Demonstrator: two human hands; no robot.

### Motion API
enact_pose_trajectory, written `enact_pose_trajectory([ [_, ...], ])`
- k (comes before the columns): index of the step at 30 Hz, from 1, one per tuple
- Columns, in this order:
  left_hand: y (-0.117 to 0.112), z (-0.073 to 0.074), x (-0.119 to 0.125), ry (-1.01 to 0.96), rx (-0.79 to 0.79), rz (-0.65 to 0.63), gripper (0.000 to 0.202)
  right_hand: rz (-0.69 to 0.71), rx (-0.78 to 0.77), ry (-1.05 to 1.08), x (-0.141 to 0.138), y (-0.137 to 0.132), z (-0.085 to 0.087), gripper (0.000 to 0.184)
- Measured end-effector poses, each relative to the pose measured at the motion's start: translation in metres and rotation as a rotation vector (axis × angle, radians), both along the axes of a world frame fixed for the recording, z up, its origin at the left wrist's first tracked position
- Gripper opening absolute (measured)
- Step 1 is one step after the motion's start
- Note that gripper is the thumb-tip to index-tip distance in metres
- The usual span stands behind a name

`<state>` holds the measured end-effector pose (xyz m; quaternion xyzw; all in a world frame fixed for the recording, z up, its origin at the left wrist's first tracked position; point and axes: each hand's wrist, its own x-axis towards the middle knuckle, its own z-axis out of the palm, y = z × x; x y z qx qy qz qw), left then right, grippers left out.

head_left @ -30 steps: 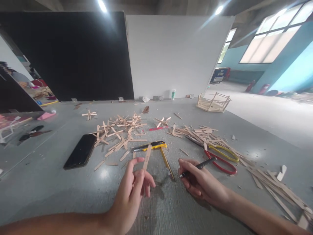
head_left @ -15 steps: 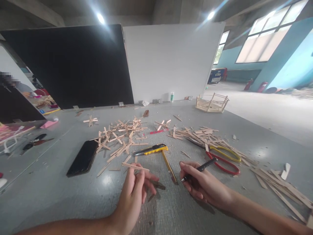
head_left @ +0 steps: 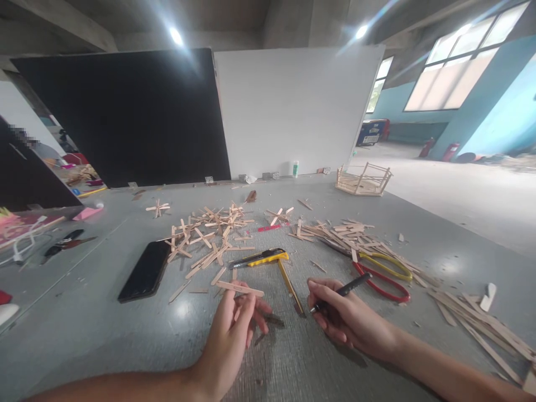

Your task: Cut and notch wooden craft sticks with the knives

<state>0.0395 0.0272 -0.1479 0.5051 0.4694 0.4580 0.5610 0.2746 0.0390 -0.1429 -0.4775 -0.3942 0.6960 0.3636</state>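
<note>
Between thumb and fingers, my left hand [head_left: 237,324] pinches a flat wooden craft stick [head_left: 240,288], held roughly level above the table. A black pen [head_left: 349,286] is gripped in my right hand [head_left: 347,315], its tip pointing left and down. Just beyond the hands lies a yellow and black utility knife [head_left: 262,258]. A narrow yellow-brown strip [head_left: 291,287] runs from beneath the knife toward my right hand. Scissors with one red and one yellow handle [head_left: 385,282] rest beyond my right hand, their blades partly among loose sticks.
Piled sticks [head_left: 220,223] spread across the middle, with more sticks [head_left: 486,318] at right. A black phone [head_left: 144,272] lies left. A small stick-built frame [head_left: 364,181] and a glue tube [head_left: 295,168] stand near the back, by a black-and-white panel [head_left: 288,106].
The stick in my left hand has turned slightly and moved a little to the right. My right hand stays in nearly the same place with the pen. The camera view has shifted slightly.
</note>
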Motion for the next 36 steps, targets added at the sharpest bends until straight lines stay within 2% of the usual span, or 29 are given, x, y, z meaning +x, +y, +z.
enact_pose_trajectory([
  [6,-0.002,0.005,-0.001,0.034,0.012,-0.069,0.041,0.010,0.002,-0.010,-0.001,0.000,0.002,0.049],
  [16,-0.001,0.004,-0.002,0.032,0.008,-0.107,0.033,0.030,-0.003,0.002,0.000,-0.001,0.001,0.049],
  [24,-0.002,0.005,-0.003,0.036,0.020,-0.116,0.035,0.048,0.036,-0.001,0.000,-0.002,0.003,0.048],
  [27,-0.003,0.007,-0.004,0.085,0.044,-0.126,0.042,0.068,0.077,-0.009,-0.001,-0.002,0.005,0.049],
  [30,-0.004,0.011,-0.007,0.173,0.040,-0.178,0.042,0.108,0.160,-0.032,-0.002,-0.003,0.007,0.047],
  [33,-0.006,0.012,-0.009,0.217,0.026,-0.281,0.038,0.200,0.233,-0.046,-0.001,-0.005,0.009,0.041],
  [36,-0.009,0.011,-0.010,0.272,0.066,-0.347,0.047,0.234,0.227,-0.054,0.000,-0.008,0.012,0.038],
])
